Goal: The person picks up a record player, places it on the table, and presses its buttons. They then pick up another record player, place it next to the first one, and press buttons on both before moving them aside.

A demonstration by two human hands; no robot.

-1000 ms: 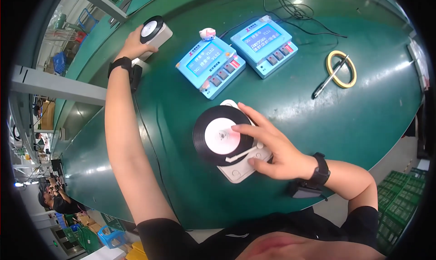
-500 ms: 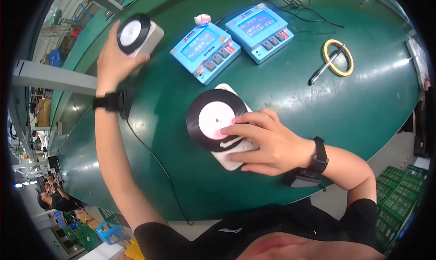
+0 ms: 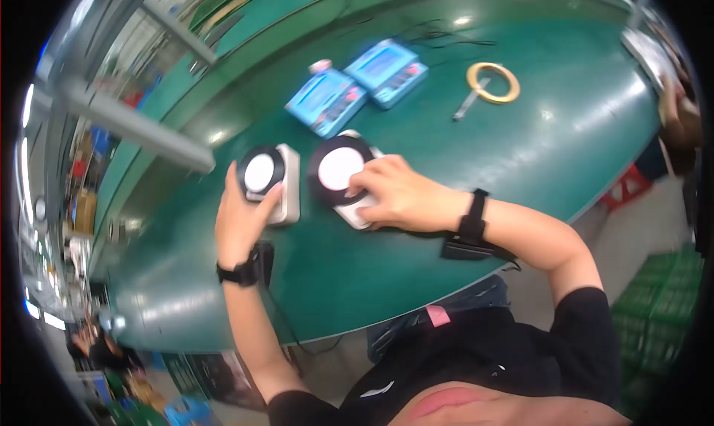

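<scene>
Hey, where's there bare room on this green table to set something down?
A wide bare tabletop stretch lies between the tape roll and your right wristband; another lies between that and the left wristband. It's crowded around the two blue boxes, and where your left hand and right hand hold two turntables side by side.

The left hand [image 3: 244, 221] grips one mini turntable [image 3: 269, 177]; the right hand [image 3: 401, 197] touches a second turntable [image 3: 339, 168]. Two blue devices [image 3: 326, 103] stand beyond them.
</scene>
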